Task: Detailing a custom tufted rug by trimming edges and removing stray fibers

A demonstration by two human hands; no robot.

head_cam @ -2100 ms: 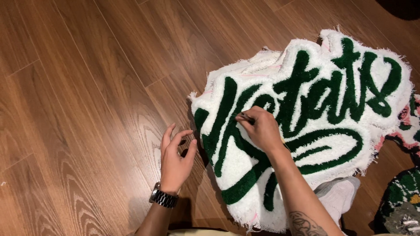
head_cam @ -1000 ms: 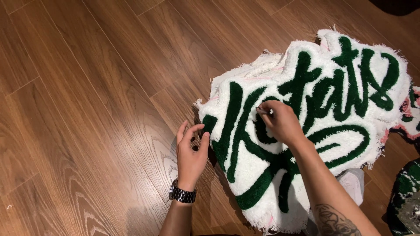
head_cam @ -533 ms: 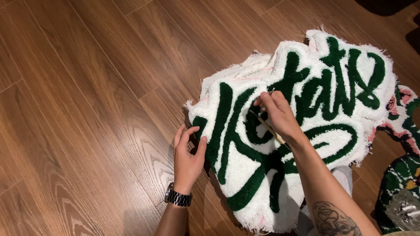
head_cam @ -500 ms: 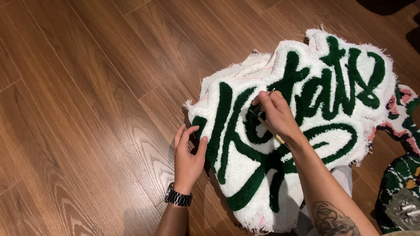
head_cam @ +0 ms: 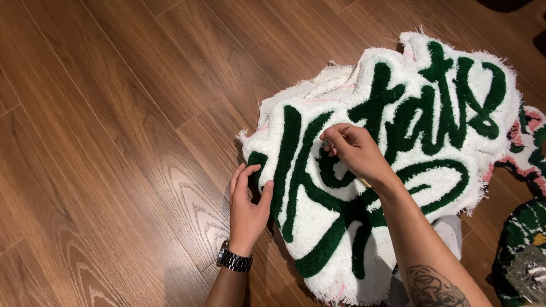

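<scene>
No pkgs, labels, signs or screens in view; only lettering is tufted dark green script on a white rug [head_cam: 398,148].
</scene>
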